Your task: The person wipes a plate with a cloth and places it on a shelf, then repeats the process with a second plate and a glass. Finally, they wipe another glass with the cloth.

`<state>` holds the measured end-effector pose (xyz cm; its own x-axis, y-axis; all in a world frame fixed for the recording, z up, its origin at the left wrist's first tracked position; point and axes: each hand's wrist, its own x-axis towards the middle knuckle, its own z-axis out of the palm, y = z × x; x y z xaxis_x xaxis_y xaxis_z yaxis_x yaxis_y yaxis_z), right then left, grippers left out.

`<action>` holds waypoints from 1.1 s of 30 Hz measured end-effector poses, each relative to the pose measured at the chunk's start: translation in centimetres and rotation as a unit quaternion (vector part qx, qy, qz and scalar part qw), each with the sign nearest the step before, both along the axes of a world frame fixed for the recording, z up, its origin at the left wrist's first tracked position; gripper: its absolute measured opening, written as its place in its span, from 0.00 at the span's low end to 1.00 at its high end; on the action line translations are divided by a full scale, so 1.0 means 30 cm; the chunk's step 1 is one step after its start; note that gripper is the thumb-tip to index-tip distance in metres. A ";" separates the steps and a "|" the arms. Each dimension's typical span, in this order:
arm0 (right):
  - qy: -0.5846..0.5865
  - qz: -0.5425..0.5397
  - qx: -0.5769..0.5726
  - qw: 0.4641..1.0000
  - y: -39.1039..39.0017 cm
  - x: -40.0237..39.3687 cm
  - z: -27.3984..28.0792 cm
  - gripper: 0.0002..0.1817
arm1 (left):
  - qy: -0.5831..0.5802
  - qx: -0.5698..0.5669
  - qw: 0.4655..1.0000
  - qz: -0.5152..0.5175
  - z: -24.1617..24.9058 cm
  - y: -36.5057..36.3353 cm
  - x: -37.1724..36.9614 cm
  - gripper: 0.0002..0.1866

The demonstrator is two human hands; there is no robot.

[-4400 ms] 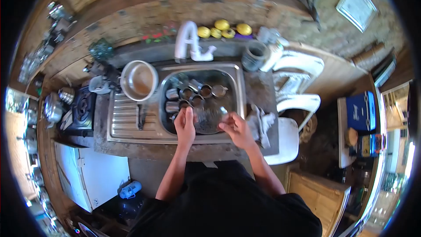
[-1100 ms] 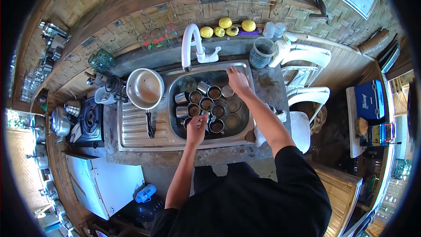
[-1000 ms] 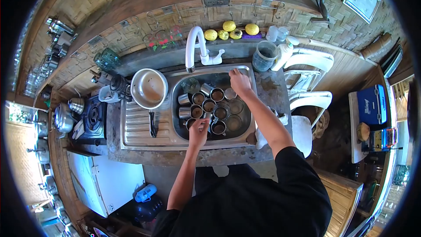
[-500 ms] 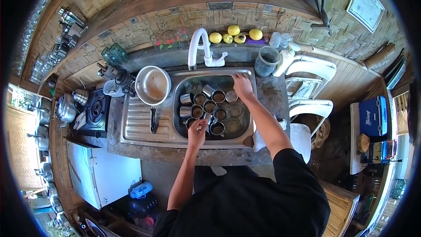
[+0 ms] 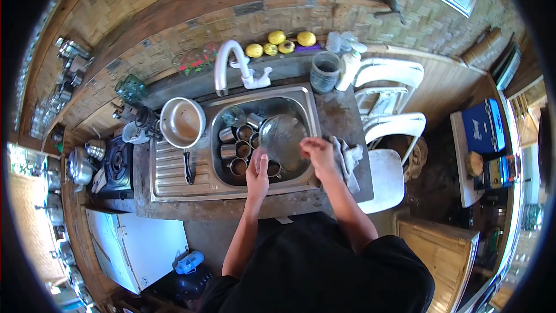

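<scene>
A clear round plate (image 5: 282, 134), apparently glass, is tilted above the right half of the sink basin. My left hand (image 5: 258, 178) grips its lower left edge, thumb upward. At the plate's right edge is my right hand (image 5: 318, 155), its fingers curled together; whether they grip the rim or something small is hidden. Under and left of the plate, several metal mugs (image 5: 228, 151) crowd the steel sink (image 5: 310, 110). A clear glass bowl (image 5: 234, 116) lies at the basin's back left. The plate hides part of the mugs.
A white faucet (image 5: 231, 66) arches behind the basin. On the left drainboard (image 5: 165, 177) rests a saucepan (image 5: 182, 123) with a black handle. A grey cloth (image 5: 346, 162) lies right of the sink. Behind stand a clear tub (image 5: 325, 72) and a white pump bottle (image 5: 349, 68).
My right hand has come from the basin's back right corner down toward my left hand. The clear plate is now raised over the mugs in my left hand. The view has shifted.
</scene>
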<state>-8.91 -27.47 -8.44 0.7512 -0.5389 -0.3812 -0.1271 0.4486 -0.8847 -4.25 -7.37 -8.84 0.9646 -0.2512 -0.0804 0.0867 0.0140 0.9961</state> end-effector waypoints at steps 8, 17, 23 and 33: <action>0.061 0.105 0.157 0.980 0.095 -0.262 0.000 0.10 | 0.127 -0.295 0.935 -0.149 0.009 -0.103 -0.110 0.42; 0.178 0.192 -0.246 0.933 0.019 -0.322 0.065 0.18 | 0.312 -0.451 0.823 -0.146 0.118 -0.130 -0.093 0.49; 0.149 -0.116 -0.798 0.572 -0.154 -0.324 0.061 0.23 | 0.320 -0.472 0.809 -0.139 0.129 -0.047 -0.099 0.53; 0.051 -0.184 -0.341 0.920 -0.113 -0.272 0.014 0.20 | 0.350 -0.441 0.822 -0.085 0.117 0.030 -0.135 0.52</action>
<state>-17.06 -30.87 -8.02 0.4498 -0.8894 0.0819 -0.1762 -0.1782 -0.9681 -8.29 -6.48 -5.32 0.7050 -0.6355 -0.3150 0.7092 0.6332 0.3100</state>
